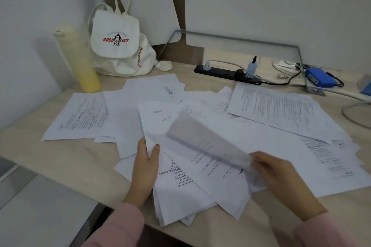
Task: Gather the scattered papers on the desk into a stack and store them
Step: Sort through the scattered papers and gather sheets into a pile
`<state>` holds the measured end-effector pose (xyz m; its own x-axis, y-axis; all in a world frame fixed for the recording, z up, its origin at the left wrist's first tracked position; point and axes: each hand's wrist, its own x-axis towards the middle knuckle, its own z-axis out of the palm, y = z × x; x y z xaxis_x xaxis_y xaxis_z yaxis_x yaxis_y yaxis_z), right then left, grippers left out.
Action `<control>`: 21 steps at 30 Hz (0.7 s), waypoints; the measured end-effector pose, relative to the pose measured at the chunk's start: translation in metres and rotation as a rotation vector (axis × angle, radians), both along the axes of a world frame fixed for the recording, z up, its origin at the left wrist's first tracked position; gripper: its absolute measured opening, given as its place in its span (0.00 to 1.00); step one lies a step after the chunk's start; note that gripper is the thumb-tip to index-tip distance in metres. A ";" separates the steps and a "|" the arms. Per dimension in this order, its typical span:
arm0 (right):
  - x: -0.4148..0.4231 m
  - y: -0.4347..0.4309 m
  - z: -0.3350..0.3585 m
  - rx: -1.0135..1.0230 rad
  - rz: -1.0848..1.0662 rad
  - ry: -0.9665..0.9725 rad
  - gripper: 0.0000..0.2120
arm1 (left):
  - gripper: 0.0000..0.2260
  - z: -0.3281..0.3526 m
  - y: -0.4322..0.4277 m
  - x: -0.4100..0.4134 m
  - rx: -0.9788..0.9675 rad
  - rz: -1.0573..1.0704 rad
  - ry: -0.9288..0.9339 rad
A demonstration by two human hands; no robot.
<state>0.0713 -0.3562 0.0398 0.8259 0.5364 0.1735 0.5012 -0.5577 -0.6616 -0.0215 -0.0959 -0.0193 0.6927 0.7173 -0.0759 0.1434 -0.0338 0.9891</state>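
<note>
Right hand [281, 174] pinches a blurred sheet [206, 142]; left hand [145, 168] grips the uneven stack [180, 196], lower centre, which could slide off the desk [80, 156].

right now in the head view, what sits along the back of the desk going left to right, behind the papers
yellow bottle → white backpack → black power strip → blue box

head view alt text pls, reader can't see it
A person's right hand holds a blurred sheet over a rough stack the left hand grips, with more papers scattered across the desk. A white backpack and yellow bottle stand behind.
</note>
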 end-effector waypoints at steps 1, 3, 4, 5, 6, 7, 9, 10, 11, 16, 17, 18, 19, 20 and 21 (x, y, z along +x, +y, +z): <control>0.004 -0.002 0.004 0.049 -0.075 -0.044 0.19 | 0.12 -0.001 0.000 0.000 0.008 0.000 0.005; 0.011 -0.006 0.013 0.145 -0.194 -0.082 0.14 | 0.12 -0.002 0.001 0.000 0.026 0.002 0.016; 0.014 -0.007 0.017 0.183 -0.233 -0.075 0.12 | 0.13 -0.003 0.002 0.000 0.035 0.003 0.021; 0.017 -0.007 0.021 0.222 -0.256 -0.049 0.13 | 0.13 -0.003 0.002 0.000 0.040 0.005 0.023; 0.018 -0.007 0.026 0.268 -0.264 -0.007 0.13 | 0.14 -0.004 0.003 0.000 0.042 0.007 0.024; 0.019 -0.007 0.030 0.320 -0.261 0.044 0.14 | 0.14 -0.004 0.003 0.001 0.042 0.009 0.022; 0.020 -0.007 0.039 0.402 -0.249 0.145 0.14 | 0.14 -0.005 0.003 0.000 0.037 0.009 0.015; 0.020 -0.008 0.042 0.432 -0.240 0.194 0.13 | 0.14 -0.004 0.003 0.000 0.033 0.008 0.014; 0.020 -0.009 0.046 0.464 -0.227 0.245 0.12 | 0.13 -0.004 0.003 0.000 0.029 0.005 0.012; 0.027 -0.018 0.058 0.661 -0.081 0.481 0.10 | 0.14 -0.002 0.001 0.000 0.024 0.001 0.009; 0.030 -0.020 0.059 0.707 -0.060 0.528 0.12 | 0.13 -0.002 0.001 0.000 0.019 -0.001 0.004; 0.033 -0.022 0.059 0.742 -0.051 0.568 0.13 | 0.13 -0.002 0.001 -0.001 0.013 -0.003 -0.001; 0.036 -0.024 0.058 0.760 -0.051 0.598 0.13 | 0.12 -0.001 0.001 -0.001 0.010 -0.006 -0.005; 0.038 -0.026 0.056 0.763 -0.061 0.618 0.13 | 0.12 -0.001 0.001 -0.001 0.008 -0.008 -0.007; 0.040 -0.028 0.053 0.758 -0.087 0.631 0.13 | 0.12 -0.001 0.001 -0.002 0.006 -0.010 -0.010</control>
<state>0.1117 -0.3842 0.0925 0.9162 0.3988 -0.0399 -0.0890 0.1054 -0.9904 -0.0232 -0.0948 -0.0205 0.7005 0.7107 -0.0649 0.1333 -0.0409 0.9902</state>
